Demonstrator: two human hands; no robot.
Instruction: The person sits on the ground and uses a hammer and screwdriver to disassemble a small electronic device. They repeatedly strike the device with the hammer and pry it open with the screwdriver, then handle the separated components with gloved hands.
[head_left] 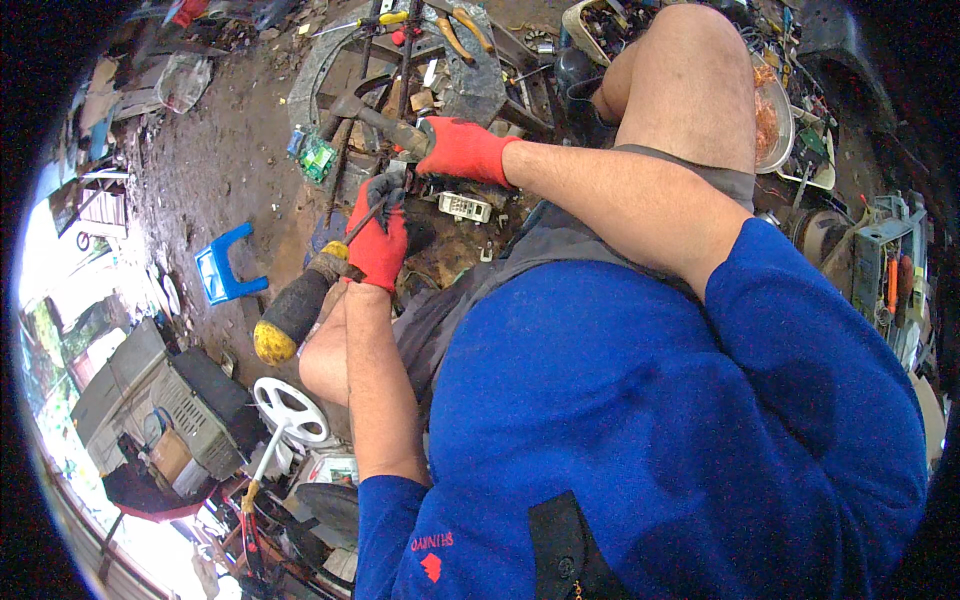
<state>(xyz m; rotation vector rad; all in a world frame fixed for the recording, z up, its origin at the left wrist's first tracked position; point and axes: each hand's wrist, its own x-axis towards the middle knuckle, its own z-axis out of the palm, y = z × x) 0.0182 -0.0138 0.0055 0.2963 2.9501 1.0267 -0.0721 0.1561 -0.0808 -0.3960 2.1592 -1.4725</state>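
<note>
Left of the scene's middle, the red-gloved right grip (465, 152) is wrapping firmly round the handle of a hammer (388, 122), while just beside it, on the near left, the left grip (376, 240) is holding a screwdriver (298, 298) by its shank, fingers curled. Whether those fingers are also pinching something dark beyond them, I cannot tell.

The hammer's long axis is running left and slightly far from the right grip, so its head is hanging to the far left of the left grip, apart from the screwdriver. The screwdriver's long axis is slanting differently — its thick black and yellow handle is pointing near and left, and its shank is aiming far and right, toward the narrow gap between the grips, where the tip is hiding from view. Its yellow butt is lying well apart from the hammer head, with the left grip being the nearer hand to that butt.

Orange-handled pliers (462, 38) are lying on the far side, and a bare knee (685, 60) is walling off the right. A pale handset (465, 207) is resting just near of the right grip; a green circuit board (318, 158) is lying close to the hammer head. Open room is widest leftward — brown ground (245, 130) is stretching toward a blue stool (230, 265).
</note>
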